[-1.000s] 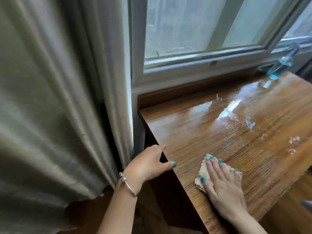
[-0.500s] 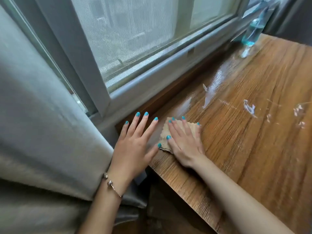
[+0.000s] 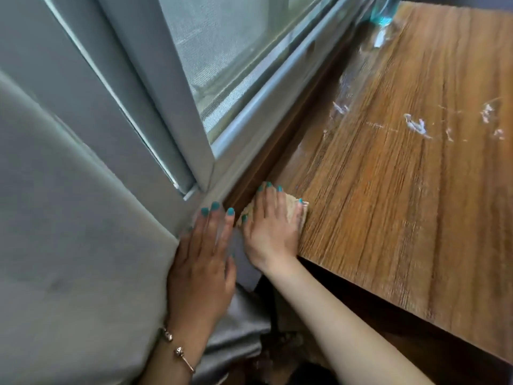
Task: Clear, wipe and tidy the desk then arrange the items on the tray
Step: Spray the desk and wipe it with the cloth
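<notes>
A beige cloth [image 3: 291, 208] lies on the far left corner of the wooden desk [image 3: 402, 204], against the desk's raised back edge. My right hand [image 3: 270, 229] lies flat on the cloth with spread fingers and covers most of it. My left hand [image 3: 204, 262], flat and with fingers apart, presses against the grey curtain [image 3: 77, 259] beside the desk's left edge and holds nothing. White foam streaks [image 3: 416, 125] and wet patches lie on the desk top further right.
A spray bottle with blue liquid [image 3: 384, 15] stands at the desk's far edge by the window, cut off by the frame's top. The window frame [image 3: 266, 112] runs along the back of the desk. Dark space shows below the desk's near edge.
My right hand has slid the cloth from the desk's front left area back into the far left corner. My left hand moved from the desk's edge onto the curtain. The view swung left.
</notes>
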`<act>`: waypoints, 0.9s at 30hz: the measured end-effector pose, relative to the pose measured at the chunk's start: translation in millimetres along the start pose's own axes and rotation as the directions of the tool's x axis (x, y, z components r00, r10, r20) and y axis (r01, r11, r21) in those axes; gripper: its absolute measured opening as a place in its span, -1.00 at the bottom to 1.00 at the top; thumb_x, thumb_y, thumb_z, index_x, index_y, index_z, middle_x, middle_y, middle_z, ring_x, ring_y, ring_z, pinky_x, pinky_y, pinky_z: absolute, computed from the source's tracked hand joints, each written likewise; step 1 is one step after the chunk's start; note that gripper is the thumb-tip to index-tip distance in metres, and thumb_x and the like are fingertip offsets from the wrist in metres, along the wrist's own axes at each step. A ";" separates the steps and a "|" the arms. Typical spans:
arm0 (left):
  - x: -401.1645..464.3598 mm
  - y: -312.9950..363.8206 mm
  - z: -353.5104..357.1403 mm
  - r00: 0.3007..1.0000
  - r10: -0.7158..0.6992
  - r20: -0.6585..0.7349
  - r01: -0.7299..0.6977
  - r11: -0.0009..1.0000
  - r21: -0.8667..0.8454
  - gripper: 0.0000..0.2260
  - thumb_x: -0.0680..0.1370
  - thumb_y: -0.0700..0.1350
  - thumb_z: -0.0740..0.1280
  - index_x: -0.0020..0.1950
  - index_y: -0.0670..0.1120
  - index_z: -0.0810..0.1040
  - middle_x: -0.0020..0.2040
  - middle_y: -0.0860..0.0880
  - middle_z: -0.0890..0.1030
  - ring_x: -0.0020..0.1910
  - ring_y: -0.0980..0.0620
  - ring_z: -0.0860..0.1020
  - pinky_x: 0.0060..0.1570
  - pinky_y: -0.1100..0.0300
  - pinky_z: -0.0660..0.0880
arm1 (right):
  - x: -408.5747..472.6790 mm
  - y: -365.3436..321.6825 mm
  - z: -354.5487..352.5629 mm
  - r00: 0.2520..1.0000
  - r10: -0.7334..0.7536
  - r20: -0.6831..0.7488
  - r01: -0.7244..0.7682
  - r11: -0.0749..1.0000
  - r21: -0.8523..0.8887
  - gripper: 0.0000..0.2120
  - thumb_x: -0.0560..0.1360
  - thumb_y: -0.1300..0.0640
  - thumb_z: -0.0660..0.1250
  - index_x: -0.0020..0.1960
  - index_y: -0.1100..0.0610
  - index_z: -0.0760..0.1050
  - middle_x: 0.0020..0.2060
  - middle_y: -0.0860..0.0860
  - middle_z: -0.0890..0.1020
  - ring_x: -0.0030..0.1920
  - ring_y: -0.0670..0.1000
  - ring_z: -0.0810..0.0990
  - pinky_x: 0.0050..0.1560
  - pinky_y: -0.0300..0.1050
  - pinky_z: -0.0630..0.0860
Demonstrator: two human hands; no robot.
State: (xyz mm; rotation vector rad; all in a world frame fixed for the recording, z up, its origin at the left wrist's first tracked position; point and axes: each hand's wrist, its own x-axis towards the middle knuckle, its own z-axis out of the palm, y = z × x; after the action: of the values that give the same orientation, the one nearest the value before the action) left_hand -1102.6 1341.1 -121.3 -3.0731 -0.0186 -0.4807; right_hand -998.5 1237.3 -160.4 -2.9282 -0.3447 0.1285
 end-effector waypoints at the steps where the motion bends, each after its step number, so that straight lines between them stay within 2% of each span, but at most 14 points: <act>1: -2.5 -1.3 -0.9 1.000 0.002 0.012 -0.002 1.000 0.001 -0.25 0.42 -0.05 0.33 0.57 -0.05 0.13 0.57 -0.11 0.09 0.51 -0.13 0.16 0.43 0.00 0.11 | -1.4 -3.8 1.4 1.000 0.011 -0.008 -0.011 1.000 0.005 -0.41 0.64 -0.10 -0.10 0.60 0.07 -0.11 0.59 0.00 -0.08 0.57 0.04 -0.16 0.43 0.27 -0.37; 4: -4.4 -4.1 -1.6 1.000 0.007 0.020 -0.006 1.000 -0.024 -0.24 0.42 0.00 0.37 0.57 -0.06 0.15 0.56 -0.16 0.12 0.50 -0.15 0.15 0.44 0.03 0.08 | -14.2 17.4 -3.1 1.000 -0.002 -0.028 0.002 1.000 -0.014 -0.44 0.64 -0.13 -0.12 0.60 0.00 -0.09 0.59 -0.05 -0.04 0.57 0.01 -0.13 0.43 0.27 -0.31; 5: -4.6 -4.4 -2.2 1.000 0.010 0.027 -0.009 0.999 -0.042 -0.24 0.42 0.02 0.39 0.56 -0.06 0.16 0.56 -0.17 0.13 0.51 -0.16 0.15 0.46 0.05 0.03 | -24.8 33.0 -4.4 0.999 0.033 -0.041 -0.034 0.998 -0.044 -0.44 0.63 -0.15 -0.12 0.60 -0.04 -0.09 0.59 -0.07 -0.03 0.57 0.00 -0.11 0.43 0.28 -0.28; 7: -4.1 -5.8 -4.5 0.999 0.019 0.035 -0.015 0.996 -0.089 -0.22 0.42 0.10 0.39 0.56 -0.06 0.16 0.56 -0.16 0.15 0.53 -0.15 0.15 0.48 0.08 -0.06 | -52.1 71.0 -6.9 0.982 0.169 -0.084 -0.176 0.981 -0.084 -0.41 0.59 -0.20 -0.17 0.59 -0.10 -0.07 0.59 -0.12 -0.02 0.57 -0.01 -0.10 0.43 0.30 -0.23; 9: -2.7 -6.6 -6.8 0.998 0.031 0.045 -0.026 0.994 -0.110 -0.26 0.47 0.21 0.29 0.57 -0.05 0.15 0.57 -0.14 0.13 0.54 -0.13 0.12 0.49 0.07 -0.09 | -77.9 99.2 -13.6 0.941 0.331 -0.067 -0.336 0.939 -0.069 -0.38 0.54 -0.23 -0.25 0.59 -0.12 -0.07 0.58 -0.13 -0.03 0.57 -0.01 -0.12 0.43 0.31 -0.23; 12: -3.8 -8.1 -6.0 0.997 0.057 0.051 -0.050 0.992 -0.120 -0.30 0.54 0.30 0.11 0.57 -0.04 0.13 0.57 -0.13 0.13 0.54 -0.13 0.11 0.49 0.01 -0.05 | -77.1 81.0 -17.8 0.870 0.486 -0.087 -0.492 0.868 -0.064 -0.42 0.59 -0.21 -0.16 0.59 -0.12 -0.07 0.59 -0.10 -0.04 0.57 0.04 -0.12 0.44 0.37 -0.17; 14: -4.8 -8.9 -7.1 0.996 0.079 0.046 -0.072 0.988 -0.135 -0.30 0.53 0.32 0.08 0.57 -0.03 0.14 0.56 -0.14 0.15 0.54 -0.14 0.13 0.48 -0.04 0.01 | -55.9 45.5 -16.8 0.887 0.447 -0.117 -0.454 0.890 -0.037 -0.43 0.61 -0.20 -0.11 0.59 -0.12 -0.09 0.59 -0.09 -0.06 0.57 0.06 -0.13 0.45 0.36 -0.19; 17: -4.8 -10.1 -7.4 0.991 0.121 0.048 -0.115 0.987 -0.116 -0.34 0.54 0.27 0.06 0.56 -0.03 0.14 0.54 -0.16 0.20 0.53 -0.15 0.15 0.48 -0.06 0.04 | -34.6 10.9 -14.0 0.980 0.193 -0.056 -0.197 0.978 -0.072 -0.43 0.63 -0.22 -0.15 0.58 -0.13 -0.18 0.59 -0.11 -0.12 0.57 0.03 -0.19 0.47 0.30 -0.24; 19: -5.6 -10.3 -6.0 0.991 0.123 0.045 -0.117 0.986 -0.119 -0.36 0.55 0.24 0.08 0.56 -0.03 0.15 0.54 -0.16 0.21 0.53 -0.15 0.15 0.48 -0.05 0.02 | -40.8 25.8 -15.6 0.993 0.118 -0.007 -0.118 0.988 -0.096 -0.45 0.62 -0.23 -0.16 0.58 -0.16 -0.15 0.59 -0.11 -0.07 0.57 0.01 -0.16 0.49 0.27 -0.21; 20: -4.4 -9.5 -4.8 0.993 0.114 0.043 -0.107 0.985 -0.137 -0.36 0.56 0.24 0.09 0.56 -0.03 0.17 0.54 -0.16 0.21 0.53 -0.15 0.15 0.48 -0.04 0.00 | -52.3 41.8 -14.1 0.989 0.145 -0.023 -0.147 0.984 -0.098 -0.45 0.61 -0.24 -0.16 0.57 -0.19 -0.12 0.59 -0.12 -0.03 0.57 0.00 -0.13 0.49 0.26 -0.19; 23: 3.3 0.9 -2.4 0.998 0.042 0.038 -0.033 0.980 -0.198 -0.34 0.54 0.26 0.11 0.56 -0.04 0.19 0.55 -0.15 0.19 0.54 -0.14 0.10 0.48 0.00 -0.15 | -106.7 114.5 -18.2 0.912 0.397 -0.099 -0.404 0.913 -0.062 -0.41 0.56 -0.27 -0.23 0.57 -0.21 -0.05 0.58 -0.15 0.02 0.57 -0.03 -0.08 0.49 0.25 -0.15; 25: 9.2 14.1 -2.8 0.998 0.007 0.062 0.009 0.966 -0.258 -0.34 0.54 0.26 0.11 0.57 -0.02 0.15 0.57 -0.12 0.13 0.55 -0.12 0.05 0.47 0.03 -0.25 | -136.9 155.9 -26.4 0.815 0.570 -0.103 -0.577 0.815 -0.054 -0.39 0.54 -0.26 -0.26 0.57 -0.19 -0.04 0.58 -0.11 0.05 0.57 -0.01 -0.06 0.50 0.29 -0.10; 27: 11.9 27.0 -4.7 0.998 0.011 0.070 0.011 0.950 -0.313 -0.34 0.54 0.27 0.07 0.58 0.01 0.11 0.58 -0.09 0.06 0.56 -0.09 -0.01 0.46 0.07 -0.31 | -138.6 158.7 -30.8 0.713 0.691 -0.117 -0.700 0.712 -0.055 -0.41 0.56 -0.23 -0.23 0.57 -0.17 -0.04 0.58 -0.08 0.06 0.56 0.03 -0.04 0.48 0.33 -0.08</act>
State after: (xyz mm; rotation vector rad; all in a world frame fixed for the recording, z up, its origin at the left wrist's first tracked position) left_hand -1092.2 1314.1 -113.9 -3.4002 0.0626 -0.4104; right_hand -1094.3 1047.3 -152.9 -2.9701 0.8209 0.0835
